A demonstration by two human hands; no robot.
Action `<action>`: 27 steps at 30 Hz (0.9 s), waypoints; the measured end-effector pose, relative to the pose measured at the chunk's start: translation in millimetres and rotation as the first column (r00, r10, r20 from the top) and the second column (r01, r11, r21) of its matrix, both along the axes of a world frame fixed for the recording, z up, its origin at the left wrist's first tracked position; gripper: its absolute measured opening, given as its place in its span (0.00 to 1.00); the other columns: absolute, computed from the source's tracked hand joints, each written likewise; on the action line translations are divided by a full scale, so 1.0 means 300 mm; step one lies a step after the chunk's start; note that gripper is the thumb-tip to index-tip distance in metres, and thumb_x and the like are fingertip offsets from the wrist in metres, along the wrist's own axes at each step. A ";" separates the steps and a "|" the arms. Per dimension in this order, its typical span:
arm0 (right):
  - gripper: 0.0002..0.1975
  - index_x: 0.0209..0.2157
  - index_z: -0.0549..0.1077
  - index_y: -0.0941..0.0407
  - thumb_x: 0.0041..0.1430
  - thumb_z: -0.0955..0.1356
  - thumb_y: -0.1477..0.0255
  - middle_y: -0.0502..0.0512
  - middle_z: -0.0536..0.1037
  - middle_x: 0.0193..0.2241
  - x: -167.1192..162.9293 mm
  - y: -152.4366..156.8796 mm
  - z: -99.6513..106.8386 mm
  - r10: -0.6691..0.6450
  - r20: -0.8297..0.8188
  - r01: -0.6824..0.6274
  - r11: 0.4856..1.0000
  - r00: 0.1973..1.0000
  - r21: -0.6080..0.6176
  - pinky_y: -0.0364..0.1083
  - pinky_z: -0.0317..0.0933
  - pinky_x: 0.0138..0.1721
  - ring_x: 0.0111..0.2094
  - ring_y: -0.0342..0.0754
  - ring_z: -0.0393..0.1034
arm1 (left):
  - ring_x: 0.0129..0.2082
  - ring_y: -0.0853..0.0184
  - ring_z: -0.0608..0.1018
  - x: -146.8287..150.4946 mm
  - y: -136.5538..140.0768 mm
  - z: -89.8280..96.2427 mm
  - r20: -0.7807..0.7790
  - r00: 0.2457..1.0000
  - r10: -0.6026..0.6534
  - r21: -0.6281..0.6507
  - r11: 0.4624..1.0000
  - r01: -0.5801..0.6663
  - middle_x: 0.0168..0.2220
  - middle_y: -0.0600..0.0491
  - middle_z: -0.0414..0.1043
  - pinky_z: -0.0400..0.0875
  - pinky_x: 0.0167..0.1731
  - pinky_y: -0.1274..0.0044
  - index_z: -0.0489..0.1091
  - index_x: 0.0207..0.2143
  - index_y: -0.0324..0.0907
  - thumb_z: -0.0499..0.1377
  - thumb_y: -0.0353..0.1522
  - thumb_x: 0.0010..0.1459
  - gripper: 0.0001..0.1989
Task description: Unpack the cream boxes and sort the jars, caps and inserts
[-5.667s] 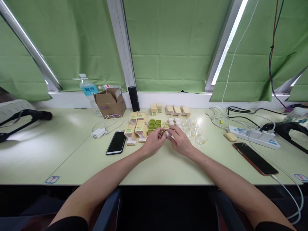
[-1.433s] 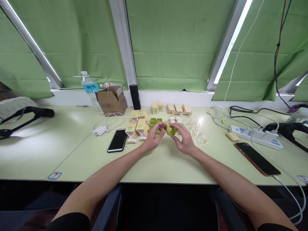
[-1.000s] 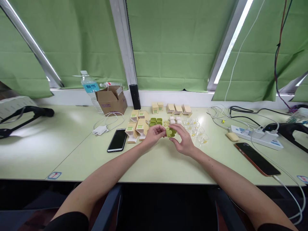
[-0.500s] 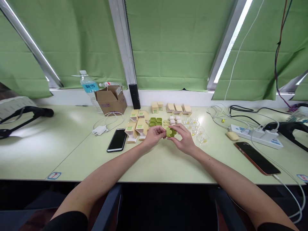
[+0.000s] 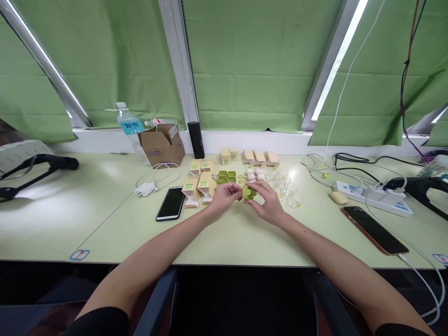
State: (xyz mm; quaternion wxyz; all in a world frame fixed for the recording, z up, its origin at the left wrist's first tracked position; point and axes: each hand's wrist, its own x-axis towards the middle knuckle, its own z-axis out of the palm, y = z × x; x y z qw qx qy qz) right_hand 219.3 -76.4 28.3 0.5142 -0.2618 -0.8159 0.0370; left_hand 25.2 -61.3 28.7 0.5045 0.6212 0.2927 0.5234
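Observation:
Between my hands, raised over the table, is a small green cup-like piece with a scalloped edge (image 5: 249, 193). My right hand (image 5: 268, 201) grips it between thumb and fingers. My left hand (image 5: 226, 199) is pinched closed at its left side; whether the fingertips hold the piece or something tiny is hidden. Just behind lie green square trays (image 5: 227, 176), small yellow pieces (image 5: 241, 178) and white round pieces (image 5: 255, 174). Clear plastic cups (image 5: 285, 189) stand to the right of my right hand. Open cream boxes with green labels (image 5: 199, 184) are left of my left hand.
More cream boxes (image 5: 259, 158) line the back. At left are a black phone (image 5: 170, 204), white charger (image 5: 145, 189), cardboard carton (image 5: 162, 145), water bottle (image 5: 131, 128) and black cylinder (image 5: 196, 140). At right are a power strip (image 5: 373, 198), another phone (image 5: 374, 229) and loose cables (image 5: 324, 163).
Hardly anything differs. Both hands stay in place with the green piece between them, and the view has shifted very slightly.

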 end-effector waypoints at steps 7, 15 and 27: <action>0.22 0.59 0.70 0.50 0.65 0.72 0.68 0.62 0.77 0.49 -0.002 0.008 -0.014 -0.062 0.027 0.061 0.998 0.998 0.034 0.59 0.75 0.49 0.51 0.58 0.74 | 0.28 0.69 0.77 -0.011 0.005 -0.001 0.021 0.999 -0.033 0.021 0.999 0.032 0.29 0.52 0.77 0.75 0.33 0.75 0.76 0.35 0.38 0.72 0.45 0.51 0.20; 0.18 0.54 0.71 0.51 0.64 0.72 0.66 0.61 0.80 0.45 -0.003 0.008 -0.016 -0.083 0.034 0.083 0.997 0.996 0.000 0.56 0.77 0.38 0.45 0.58 0.76 | 0.27 0.68 0.78 0.001 0.004 -0.007 -0.020 0.999 0.047 0.036 0.998 -0.046 0.27 0.51 0.77 0.76 0.33 0.74 0.74 0.30 0.39 0.73 0.43 0.50 0.18; 0.14 0.50 0.71 0.51 0.64 0.71 0.68 0.60 0.80 0.44 0.003 0.025 -0.039 -0.107 0.034 0.109 0.994 0.994 -0.031 0.56 0.77 0.37 0.42 0.56 0.77 | 0.52 0.58 0.78 -0.016 -0.013 -0.019 -0.071 0.997 -0.007 0.194 0.981 0.020 0.52 0.42 0.75 0.73 0.50 0.68 0.71 0.54 0.42 0.68 0.37 0.57 0.23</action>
